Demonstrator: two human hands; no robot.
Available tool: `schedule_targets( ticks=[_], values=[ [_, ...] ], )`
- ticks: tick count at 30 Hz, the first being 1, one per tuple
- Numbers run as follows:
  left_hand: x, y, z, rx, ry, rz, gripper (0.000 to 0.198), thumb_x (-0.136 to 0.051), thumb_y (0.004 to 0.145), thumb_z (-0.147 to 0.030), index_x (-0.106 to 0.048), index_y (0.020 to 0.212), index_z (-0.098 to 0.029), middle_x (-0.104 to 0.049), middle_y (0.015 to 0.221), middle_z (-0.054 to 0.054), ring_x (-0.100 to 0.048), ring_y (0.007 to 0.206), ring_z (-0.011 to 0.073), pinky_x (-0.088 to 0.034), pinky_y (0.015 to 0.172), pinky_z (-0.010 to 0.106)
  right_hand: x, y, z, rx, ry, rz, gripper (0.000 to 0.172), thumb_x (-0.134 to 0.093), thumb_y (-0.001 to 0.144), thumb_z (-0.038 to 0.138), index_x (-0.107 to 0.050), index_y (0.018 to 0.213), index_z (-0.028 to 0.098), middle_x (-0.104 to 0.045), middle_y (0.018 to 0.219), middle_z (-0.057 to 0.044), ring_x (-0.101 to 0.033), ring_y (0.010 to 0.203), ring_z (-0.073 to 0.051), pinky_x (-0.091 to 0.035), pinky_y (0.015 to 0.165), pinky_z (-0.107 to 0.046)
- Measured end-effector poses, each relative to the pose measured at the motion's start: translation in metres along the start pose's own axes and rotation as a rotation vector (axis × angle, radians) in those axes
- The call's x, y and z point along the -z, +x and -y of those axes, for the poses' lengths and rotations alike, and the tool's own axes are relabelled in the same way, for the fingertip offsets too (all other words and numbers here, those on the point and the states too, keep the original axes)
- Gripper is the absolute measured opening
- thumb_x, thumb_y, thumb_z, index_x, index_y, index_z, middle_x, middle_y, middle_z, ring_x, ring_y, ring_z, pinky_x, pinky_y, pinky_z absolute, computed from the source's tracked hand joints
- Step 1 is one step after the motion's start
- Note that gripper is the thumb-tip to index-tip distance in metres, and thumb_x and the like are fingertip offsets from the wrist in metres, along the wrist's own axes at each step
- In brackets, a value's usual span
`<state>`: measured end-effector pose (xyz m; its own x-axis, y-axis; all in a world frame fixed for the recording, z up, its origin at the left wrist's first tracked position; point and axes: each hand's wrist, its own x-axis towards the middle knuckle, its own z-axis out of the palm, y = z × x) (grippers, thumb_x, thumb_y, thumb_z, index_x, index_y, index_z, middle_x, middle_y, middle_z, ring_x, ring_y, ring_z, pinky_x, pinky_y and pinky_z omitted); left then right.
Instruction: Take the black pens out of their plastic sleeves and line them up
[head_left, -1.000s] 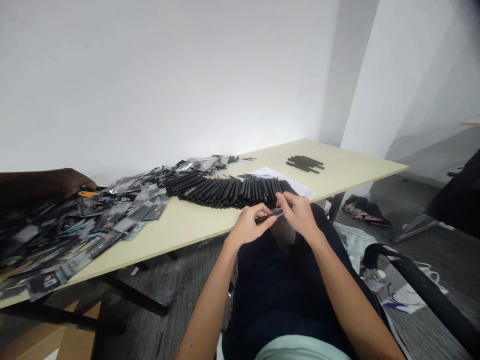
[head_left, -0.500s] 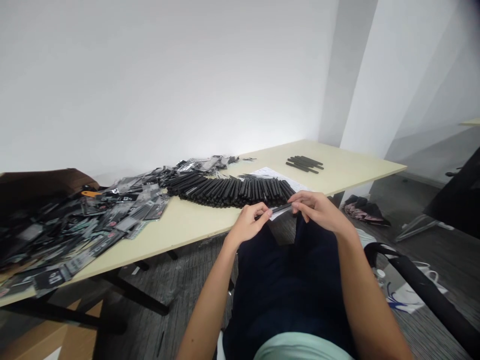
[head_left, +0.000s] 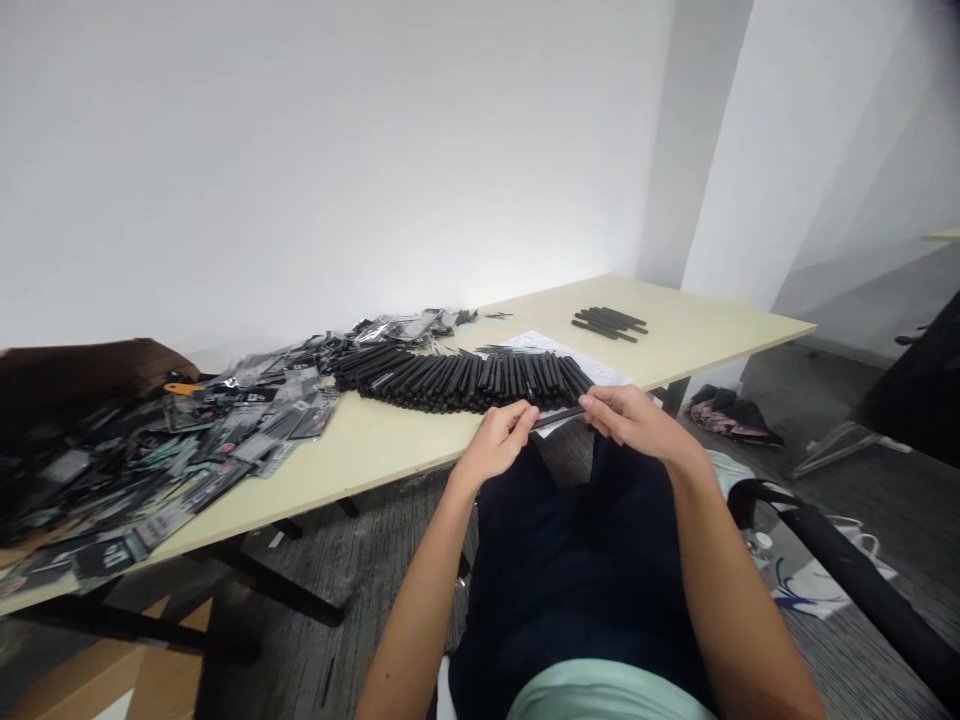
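I hold a slim black pen-like stick [head_left: 556, 416] between both hands, just in front of the near edge of the pale table [head_left: 375, 450]. My left hand [head_left: 497, 441] pinches its left end, fingers closed. My right hand [head_left: 628, 420] pinches its right end, fingers closed. Right behind my hands a long row of the same black sticks [head_left: 457, 377] lies side by side on the table, partly over a white printed sheet [head_left: 559, 352].
A heap of empty plastic packets [head_left: 150, 440] covers the table's left part. A small group of black sticks [head_left: 607, 324] lies at the far right. A brown cardboard box [head_left: 75, 365] stands at far left. A black chair arm [head_left: 840, 570] is at my right; bags lie on the floor.
My hands have drawn apart along the stick, the right one sliding toward its right end, and both have risen slightly toward the table edge.
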<state>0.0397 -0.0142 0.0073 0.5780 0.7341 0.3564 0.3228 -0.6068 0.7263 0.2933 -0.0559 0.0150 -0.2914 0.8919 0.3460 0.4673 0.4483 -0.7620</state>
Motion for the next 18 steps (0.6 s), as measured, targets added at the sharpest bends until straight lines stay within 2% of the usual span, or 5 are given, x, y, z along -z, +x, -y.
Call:
schedule_targets(
  ticks=[4,7,11,14,18],
  values=[
    [0.0006,0.0002,-0.0014,-0.004,0.024,0.01,0.047,-0.042,0.107,-0.049,-0.058,0.077,-0.016,-0.046,0.06,-0.004,-0.041,0.057,0.0107,-0.03,0.058,0.025,-0.0038,0.0023,0.0027,0.01,-0.022,-0.026,0.055,-0.041,0.107,0.055,-0.042,0.063,0.021,-0.047,0.055,0.003,-0.04,0.051,-0.01,-0.034,0.054,-0.027],
    [0.0,0.0003,-0.0016,-0.004,0.023,-0.004,0.048,-0.043,0.107,-0.049,-0.059,0.077,-0.016,-0.046,0.06,-0.004,-0.041,0.056,0.0108,-0.03,0.058,0.025,-0.0049,0.003,0.0025,0.005,0.001,-0.048,0.054,-0.043,0.106,0.055,-0.046,0.064,0.02,-0.048,0.055,0.003,-0.041,0.051,-0.011,-0.034,0.053,-0.027],
    [-0.0025,0.0009,0.0,0.009,-0.029,-0.06,0.049,-0.048,0.104,-0.053,-0.052,0.071,-0.017,-0.044,0.059,-0.005,-0.042,0.057,0.0106,-0.033,0.059,0.025,-0.0033,0.0025,0.0001,-0.006,0.091,-0.059,0.038,-0.055,0.102,0.052,-0.062,0.086,0.019,-0.06,0.065,0.001,-0.049,0.051,-0.011,-0.039,0.053,-0.027],
    [-0.0036,0.0016,0.001,0.028,-0.063,-0.078,0.051,-0.049,0.102,-0.056,-0.048,0.068,-0.018,-0.043,0.058,-0.005,-0.04,0.056,0.0106,-0.033,0.058,0.025,-0.0022,0.002,-0.0013,-0.005,0.18,-0.052,0.031,-0.063,0.097,0.049,-0.064,0.104,0.019,-0.065,0.076,-0.001,-0.056,0.055,-0.012,-0.044,0.055,-0.027],
    [-0.0037,0.0023,0.0016,0.045,-0.081,-0.091,0.052,-0.048,0.102,-0.057,-0.045,0.067,-0.018,-0.042,0.058,-0.004,-0.042,0.056,0.0108,-0.032,0.057,0.024,-0.0012,0.0009,0.0004,0.0,0.206,-0.086,0.034,-0.07,0.093,0.05,-0.067,0.106,0.019,-0.068,0.083,-0.004,-0.061,0.058,-0.014,-0.049,0.058,-0.028]
  ],
)
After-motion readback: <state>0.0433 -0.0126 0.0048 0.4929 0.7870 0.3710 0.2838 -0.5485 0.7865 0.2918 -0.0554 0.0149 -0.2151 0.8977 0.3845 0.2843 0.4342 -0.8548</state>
